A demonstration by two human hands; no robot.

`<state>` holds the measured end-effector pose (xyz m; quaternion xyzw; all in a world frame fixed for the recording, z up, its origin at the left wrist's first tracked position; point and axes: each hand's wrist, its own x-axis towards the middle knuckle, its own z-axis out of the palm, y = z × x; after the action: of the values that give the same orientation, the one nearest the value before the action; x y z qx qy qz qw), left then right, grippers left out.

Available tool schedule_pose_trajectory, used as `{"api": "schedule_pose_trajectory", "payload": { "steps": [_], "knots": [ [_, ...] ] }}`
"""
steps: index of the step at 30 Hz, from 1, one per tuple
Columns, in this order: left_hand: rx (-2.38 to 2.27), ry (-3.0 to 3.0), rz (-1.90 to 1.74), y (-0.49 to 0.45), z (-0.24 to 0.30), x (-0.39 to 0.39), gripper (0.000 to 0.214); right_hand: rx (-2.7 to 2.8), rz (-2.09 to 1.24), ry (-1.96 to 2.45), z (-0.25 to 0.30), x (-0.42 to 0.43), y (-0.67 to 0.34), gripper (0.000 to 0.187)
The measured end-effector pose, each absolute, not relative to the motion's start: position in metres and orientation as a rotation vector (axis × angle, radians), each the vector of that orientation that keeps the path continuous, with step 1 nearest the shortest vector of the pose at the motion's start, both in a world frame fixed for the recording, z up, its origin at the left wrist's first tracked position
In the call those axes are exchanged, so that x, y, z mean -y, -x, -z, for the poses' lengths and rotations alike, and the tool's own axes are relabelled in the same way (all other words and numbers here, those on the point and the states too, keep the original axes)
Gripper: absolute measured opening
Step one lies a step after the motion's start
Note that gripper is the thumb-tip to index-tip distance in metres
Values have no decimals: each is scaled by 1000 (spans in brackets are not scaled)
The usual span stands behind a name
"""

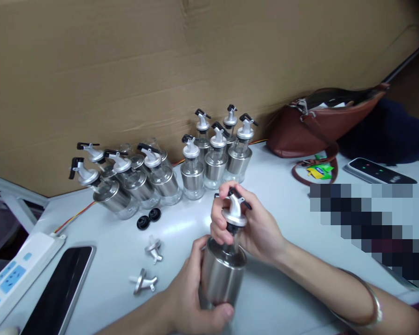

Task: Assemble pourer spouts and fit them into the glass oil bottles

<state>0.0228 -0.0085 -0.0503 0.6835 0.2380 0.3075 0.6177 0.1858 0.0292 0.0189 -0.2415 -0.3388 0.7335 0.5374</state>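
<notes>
A glass bottle with a steel sleeve stands nearly upright, tilted slightly, at the front of the table. My left hand is wrapped round its sleeve. At its neck sits a silver pourer spout with a black flip lever. My right hand is closed round this spout from the right, fingers curled about its head. Left of the bottle, two loose silver spouts lie on the table, without levers. Behind them rest two black stoppers.
Several similar bottles with spouts stand at the back against a cardboard wall. A phone and a power strip lie at left. A brown handbag and a black-topped device are at right.
</notes>
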Motion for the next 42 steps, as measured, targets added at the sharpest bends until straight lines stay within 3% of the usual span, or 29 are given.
{"api": "schedule_pose_trajectory", "payload": {
  "steps": [2,7,13,21,26,30,35,40,42],
  "knots": [
    [-536,-1569,-721,-22,53,9,84,819,-1751,595,-17,-27,-185,27],
    [-726,-1494,-813,-23,56,9,90,1110,-1612,646,-1,-18,-178,61],
    [-891,-1485,-828,-28,50,8,83,1662,-977,1013,1,-16,-179,26],
    [-1106,-1655,-737,-30,49,6,89,1776,-459,1268,-1,-36,-187,19],
    [-1036,-1750,-673,-28,45,5,83,1761,-411,1327,7,-48,-192,29],
    [-1017,-1780,-652,-27,44,2,79,1661,-519,1285,20,-50,-191,48],
    [-1009,-1872,-598,-28,44,1,74,1701,-525,1295,25,-63,-188,18],
    [-952,-2081,-514,-28,38,1,59,1817,-537,1289,27,-78,-182,6],
    [-877,-2191,-478,-28,35,1,54,1861,-540,1291,31,-82,-180,12]
  ]
}}
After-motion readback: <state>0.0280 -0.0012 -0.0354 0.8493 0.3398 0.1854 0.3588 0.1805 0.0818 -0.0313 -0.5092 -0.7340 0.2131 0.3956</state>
